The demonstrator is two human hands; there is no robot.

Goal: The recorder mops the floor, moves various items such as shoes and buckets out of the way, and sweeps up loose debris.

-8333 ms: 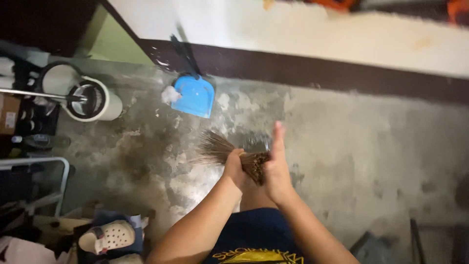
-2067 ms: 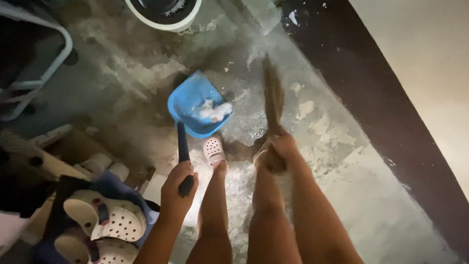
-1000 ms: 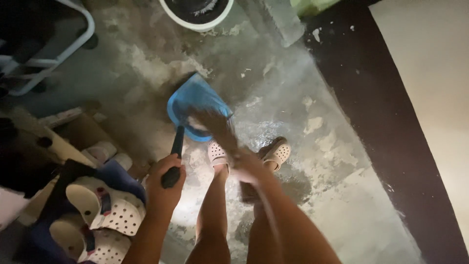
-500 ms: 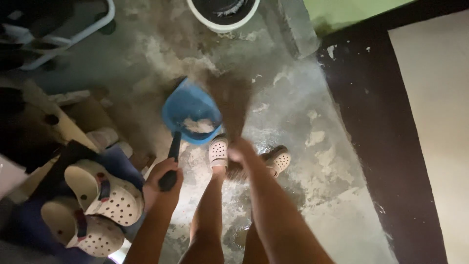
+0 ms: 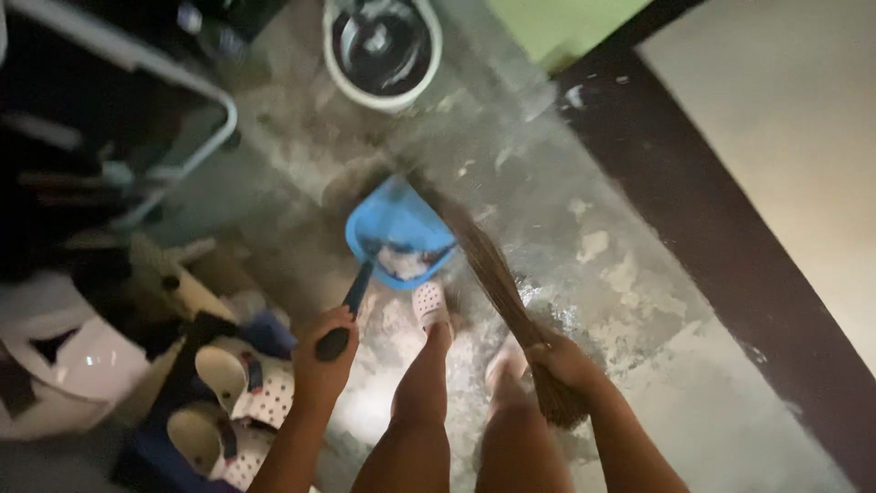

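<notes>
Blue dustpan point(image 5: 399, 230): on the concrete floor point(image 5: 630, 329) ahead of both hands, pale debris point(image 5: 402, 262) inside.
Left hand point(image 5: 327, 359): fist closed around the dustpan's dark handle point(image 5: 345, 310), arm reaching down and forward.
Right hand point(image 5: 561, 361): clenched on the stick broom point(image 5: 497, 278) near its bound end, bristles slanting across to the dustpan's edge.
Left of left hand: white perforated clogs point(image 5: 233, 402).
Beyond dustpan: white bucket point(image 5: 383, 50).

A blue plastic dustpan point(image 5: 399, 230) with a dark handle sits tilted on the grey concrete floor, its mouth toward the wall, holding a small white clump of litter. A brown bundled stick broom point(image 5: 497, 278) slants across its right edge, bristle tips by the pan.
</notes>
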